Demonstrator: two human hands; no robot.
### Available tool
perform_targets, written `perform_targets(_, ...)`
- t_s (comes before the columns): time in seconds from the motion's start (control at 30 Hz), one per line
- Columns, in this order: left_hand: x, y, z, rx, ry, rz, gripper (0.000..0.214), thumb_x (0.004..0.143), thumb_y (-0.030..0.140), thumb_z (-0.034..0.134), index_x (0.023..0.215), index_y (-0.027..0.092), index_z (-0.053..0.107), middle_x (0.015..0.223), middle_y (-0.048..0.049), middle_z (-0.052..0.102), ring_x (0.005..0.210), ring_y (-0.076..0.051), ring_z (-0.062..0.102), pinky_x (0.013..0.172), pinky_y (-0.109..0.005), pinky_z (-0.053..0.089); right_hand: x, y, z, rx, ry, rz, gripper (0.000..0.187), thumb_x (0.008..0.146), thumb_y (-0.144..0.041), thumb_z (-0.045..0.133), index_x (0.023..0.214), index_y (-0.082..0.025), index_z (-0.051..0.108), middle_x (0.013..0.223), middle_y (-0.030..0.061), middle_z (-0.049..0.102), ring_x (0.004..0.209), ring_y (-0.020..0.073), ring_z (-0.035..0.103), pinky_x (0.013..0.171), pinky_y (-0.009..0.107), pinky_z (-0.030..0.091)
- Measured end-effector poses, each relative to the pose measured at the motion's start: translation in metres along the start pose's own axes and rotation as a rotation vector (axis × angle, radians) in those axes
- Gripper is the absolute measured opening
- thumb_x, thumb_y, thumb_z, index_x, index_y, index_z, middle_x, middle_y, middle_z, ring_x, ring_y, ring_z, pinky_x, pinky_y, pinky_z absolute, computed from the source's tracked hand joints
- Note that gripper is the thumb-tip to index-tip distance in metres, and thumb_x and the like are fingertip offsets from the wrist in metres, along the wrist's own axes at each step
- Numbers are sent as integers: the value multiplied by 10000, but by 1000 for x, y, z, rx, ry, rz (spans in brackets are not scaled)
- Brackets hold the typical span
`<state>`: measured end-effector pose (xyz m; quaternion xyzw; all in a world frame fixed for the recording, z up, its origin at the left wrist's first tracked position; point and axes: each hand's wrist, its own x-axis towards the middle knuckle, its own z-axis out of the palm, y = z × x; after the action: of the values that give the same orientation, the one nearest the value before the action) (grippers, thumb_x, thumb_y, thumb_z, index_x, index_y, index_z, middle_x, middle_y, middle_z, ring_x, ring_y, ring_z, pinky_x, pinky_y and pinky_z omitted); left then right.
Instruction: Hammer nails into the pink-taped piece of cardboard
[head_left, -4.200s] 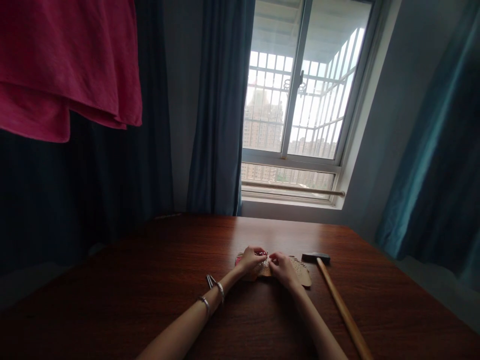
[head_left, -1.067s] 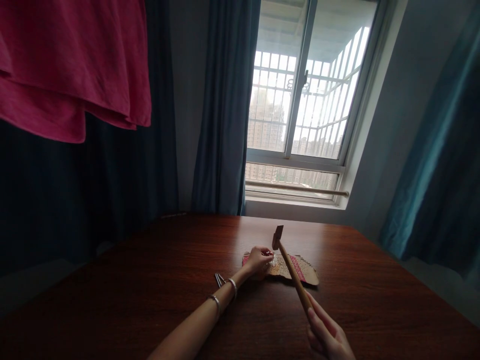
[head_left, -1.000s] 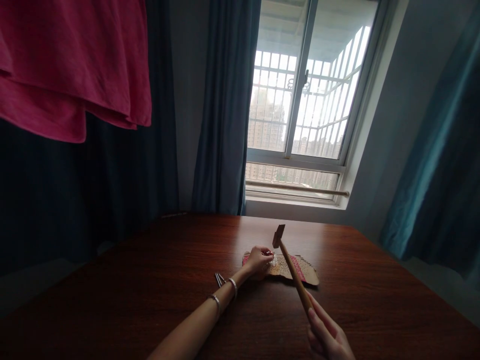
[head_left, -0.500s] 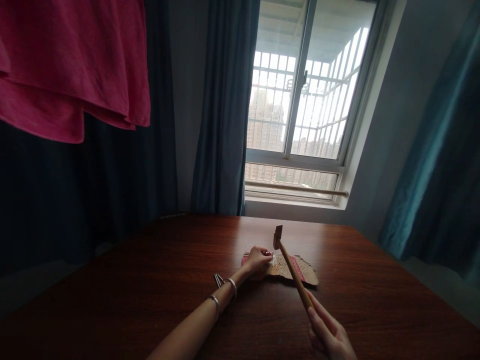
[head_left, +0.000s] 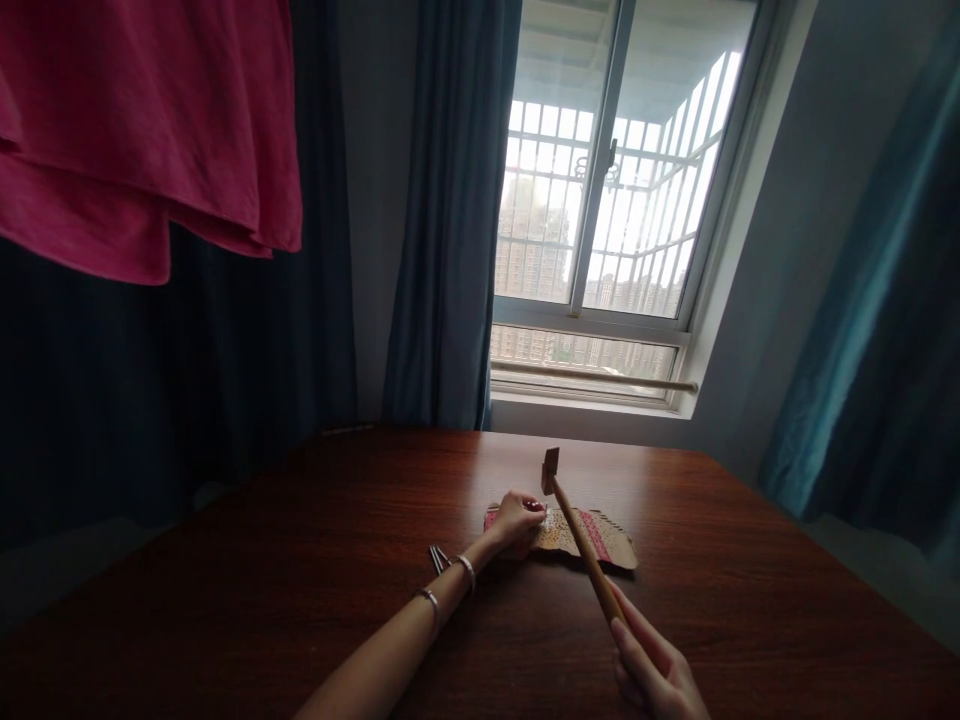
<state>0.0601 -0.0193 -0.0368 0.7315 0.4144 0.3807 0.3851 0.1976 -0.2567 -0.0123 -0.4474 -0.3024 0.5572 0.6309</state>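
Note:
A flat tan cardboard piece [head_left: 611,546] dotted with small holes and a pink strip lies on the dark wooden table [head_left: 300,600]. My left hand [head_left: 516,519] rests on its left end, fingers pinched on something small I cannot make out. My right hand [head_left: 654,672], at the bottom edge, grips the long wooden handle of a hammer [head_left: 577,530]. The hammer's dark head is raised just above the cardboard, close to my left fingertips. Two silver bangles circle my left wrist.
A few thin metal rods [head_left: 438,558] lie on the table beside my left wrist. Beyond the table stand a barred window [head_left: 600,200] and blue curtains [head_left: 442,220]. A red cloth [head_left: 142,130] hangs at the upper left.
Four seconds ago both hands worked on the cardboard and the hammer lay on the table. Now my right hand holds it raised; over the last second its head has bobbed slightly.

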Motion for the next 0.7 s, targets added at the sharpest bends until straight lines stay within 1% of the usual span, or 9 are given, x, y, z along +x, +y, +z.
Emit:
perform_targets(0.1, 1, -2, 0, 7, 9, 11, 258, 641, 315, 588, 721, 100, 706, 672, -41, 671, 640, -154, 575, 533, -200, 371, -1, -1, 2, -47, 17, 3, 863, 618, -511, 720, 1326, -121, 417, 430, -133, 188, 351, 5, 158, 364, 149, 89)
perform_targets(0.3, 3, -6, 1, 30, 5, 5, 257, 652, 324, 584, 718, 104, 700, 674, -33, 663, 632, -147, 560, 528, -199, 357, -2, -3, 3, -9, 12, -13, 815, 617, -517, 716, 1307, -172, 453, 440, -124, 193, 350, 6, 158, 355, 144, 87)
perform_targets(0.43, 3, -8, 1, 34, -1, 23, 232, 653, 302, 577, 697, 103, 687, 628, -16, 640, 590, -127, 535, 503, -190, 324, -3, -1, 4, -46, 35, 6, 834, 583, -543, 726, 1274, -139, 493, 416, -129, 185, 344, 5, 162, 355, 140, 101)
perform_targets(0.6, 3, -9, 2, 32, 18, 23, 265, 658, 316, 572, 727, 92, 696, 656, -30, 657, 611, -135, 550, 515, -192, 338, -3, -3, 5, -21, 28, 13, 919, 591, -562, 712, 1341, -133, 397, 415, -137, 162, 349, 6, 131, 356, 135, 87)
perform_targets(0.7, 2, -6, 1, 60, 13, 10, 263, 656, 317, 575, 722, 95, 699, 663, -36, 665, 631, -145, 561, 524, -194, 348, -3, -5, 4, -32, 37, 25, 940, 585, -567, 712, 1346, -125, 384, 422, -137, 158, 357, 5, 125, 357, 134, 92)
